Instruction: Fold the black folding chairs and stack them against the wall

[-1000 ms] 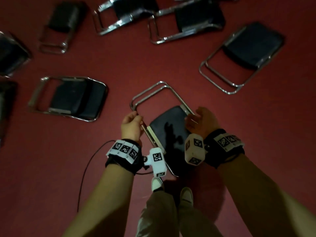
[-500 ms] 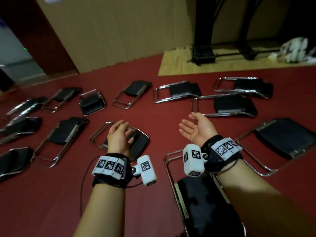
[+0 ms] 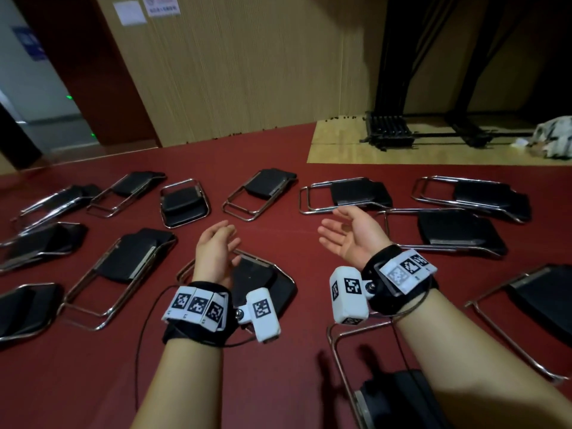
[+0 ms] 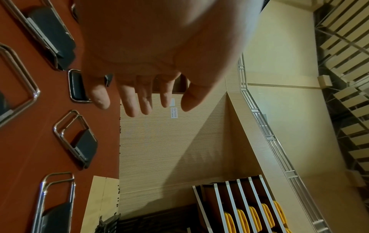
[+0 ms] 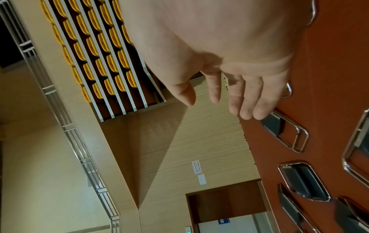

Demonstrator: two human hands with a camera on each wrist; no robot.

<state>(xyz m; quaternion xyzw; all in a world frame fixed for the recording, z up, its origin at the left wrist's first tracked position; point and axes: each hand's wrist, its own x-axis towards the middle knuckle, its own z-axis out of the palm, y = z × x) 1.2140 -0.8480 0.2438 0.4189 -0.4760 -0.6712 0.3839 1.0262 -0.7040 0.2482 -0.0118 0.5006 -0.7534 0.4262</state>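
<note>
Several black folding chairs with chrome frames lie folded flat on the red floor. One folded chair (image 3: 393, 394) lies right below my right forearm at the bottom of the head view. Another chair (image 3: 266, 283) lies under my left wrist. My left hand (image 3: 216, 246) hangs in the air with relaxed fingers (image 4: 131, 102) and holds nothing. My right hand (image 3: 346, 236) is raised palm up, its fingers (image 5: 247, 100) straight and empty. The ribbed beige wall (image 3: 247, 63) stands beyond the far row of chairs.
A dark red door (image 3: 83, 72) stands open at the back left. A pale wooden platform (image 3: 433, 147) with a black metal stand (image 3: 390, 131) sits at the back right. Tiered yellow seats (image 5: 99, 52) show in the wrist views. Red floor strips run between the chairs.
One second ago both hands gripped the chrome frame of the chair at my feet. They have let go and lifted, and my head has tilted up towards the wall.
</note>
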